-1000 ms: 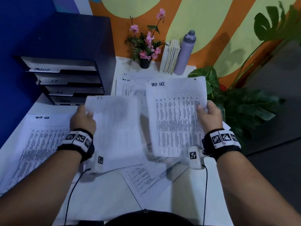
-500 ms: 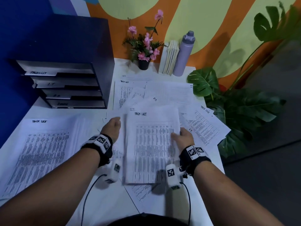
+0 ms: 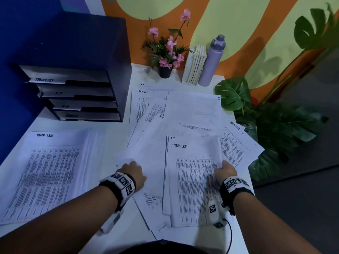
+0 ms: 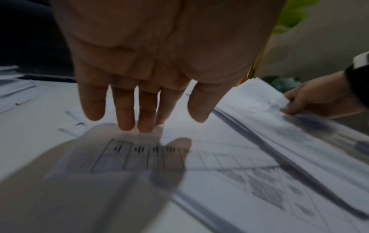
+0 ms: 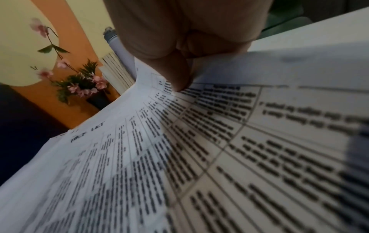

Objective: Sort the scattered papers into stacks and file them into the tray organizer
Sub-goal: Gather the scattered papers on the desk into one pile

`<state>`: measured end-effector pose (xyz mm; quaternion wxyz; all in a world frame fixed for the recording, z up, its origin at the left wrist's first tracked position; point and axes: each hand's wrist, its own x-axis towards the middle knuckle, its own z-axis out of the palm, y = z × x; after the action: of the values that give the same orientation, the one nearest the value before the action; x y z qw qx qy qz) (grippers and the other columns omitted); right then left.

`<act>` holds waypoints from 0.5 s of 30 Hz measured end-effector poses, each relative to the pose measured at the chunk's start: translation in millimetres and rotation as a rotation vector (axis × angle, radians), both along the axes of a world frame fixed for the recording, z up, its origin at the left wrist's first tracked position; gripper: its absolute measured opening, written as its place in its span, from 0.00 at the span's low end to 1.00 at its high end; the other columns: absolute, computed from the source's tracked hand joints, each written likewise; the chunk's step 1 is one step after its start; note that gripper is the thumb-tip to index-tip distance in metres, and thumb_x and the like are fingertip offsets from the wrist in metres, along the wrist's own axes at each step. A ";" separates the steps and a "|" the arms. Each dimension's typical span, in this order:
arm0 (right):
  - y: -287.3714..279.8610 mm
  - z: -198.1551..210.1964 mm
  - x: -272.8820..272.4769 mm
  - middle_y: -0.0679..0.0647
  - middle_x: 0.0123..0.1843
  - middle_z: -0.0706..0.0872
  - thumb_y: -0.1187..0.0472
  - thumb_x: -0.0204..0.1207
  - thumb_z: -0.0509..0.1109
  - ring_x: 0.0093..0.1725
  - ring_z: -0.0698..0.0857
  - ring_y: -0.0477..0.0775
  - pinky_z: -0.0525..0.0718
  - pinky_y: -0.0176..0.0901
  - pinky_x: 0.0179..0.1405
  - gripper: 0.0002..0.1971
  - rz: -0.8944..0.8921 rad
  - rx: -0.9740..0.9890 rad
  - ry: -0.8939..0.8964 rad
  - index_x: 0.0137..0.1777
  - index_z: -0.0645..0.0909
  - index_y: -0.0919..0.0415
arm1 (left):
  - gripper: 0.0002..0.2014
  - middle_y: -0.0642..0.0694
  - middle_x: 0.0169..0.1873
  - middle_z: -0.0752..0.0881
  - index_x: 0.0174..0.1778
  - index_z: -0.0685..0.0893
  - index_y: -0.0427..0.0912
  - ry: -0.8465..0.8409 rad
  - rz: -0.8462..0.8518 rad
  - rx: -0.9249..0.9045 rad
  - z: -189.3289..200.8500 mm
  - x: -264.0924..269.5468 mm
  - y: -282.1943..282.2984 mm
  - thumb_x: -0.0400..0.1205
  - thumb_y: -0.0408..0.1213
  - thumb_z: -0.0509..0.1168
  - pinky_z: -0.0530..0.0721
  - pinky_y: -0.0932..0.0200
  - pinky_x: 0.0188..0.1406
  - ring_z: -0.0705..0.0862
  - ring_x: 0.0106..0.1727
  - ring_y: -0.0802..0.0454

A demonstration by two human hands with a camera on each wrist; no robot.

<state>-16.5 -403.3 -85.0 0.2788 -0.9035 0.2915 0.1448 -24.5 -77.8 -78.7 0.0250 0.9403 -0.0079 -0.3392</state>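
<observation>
Now left hand flat, fingers straight on loose sheet; right hand pinches task-list stack edge.

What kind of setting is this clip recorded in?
Most likely an office desk. A white table is strewn with printed sheets headed "Task List", and a dark tray organizer with labelled trays stands at the back left, beside a flower pot.

Papers are seen as thin matt white sheets; the tray organizer looks dark, smooth and matt.
</observation>
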 end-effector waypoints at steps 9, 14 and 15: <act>42.1 11.8 15.7 0.58 0.40 0.84 0.63 0.79 0.68 0.36 0.80 0.55 0.80 0.44 0.39 0.07 -0.142 0.353 -0.107 0.52 0.82 0.65 | 0.42 0.35 0.69 0.68 0.78 0.61 0.43 -0.147 0.413 -0.148 -5.3 22.2 34.8 0.71 0.46 0.74 0.81 0.47 0.63 0.76 0.67 0.36; 78.0 6.7 13.6 0.56 0.40 0.82 0.62 0.80 0.65 0.38 0.81 0.56 0.77 0.41 0.34 0.06 -0.124 0.413 -0.104 0.53 0.78 0.64 | 0.38 0.41 0.66 0.76 0.82 0.55 0.42 -0.055 0.441 -0.337 -16.9 16.2 26.8 0.76 0.32 0.64 0.79 0.58 0.61 0.79 0.62 0.44; 83.1 6.8 11.2 0.57 0.42 0.83 0.63 0.80 0.65 0.41 0.82 0.58 0.80 0.43 0.37 0.05 -0.106 0.434 -0.101 0.53 0.78 0.63 | 0.31 0.40 0.62 0.79 0.79 0.62 0.41 -0.069 0.467 -0.395 -16.6 15.5 24.4 0.78 0.32 0.61 0.80 0.58 0.56 0.80 0.58 0.44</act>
<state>-5.3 -320.2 -78.3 0.4879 -0.8119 0.2866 0.1438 -9.0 -53.4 -95.4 0.2844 0.9046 0.1416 -0.2842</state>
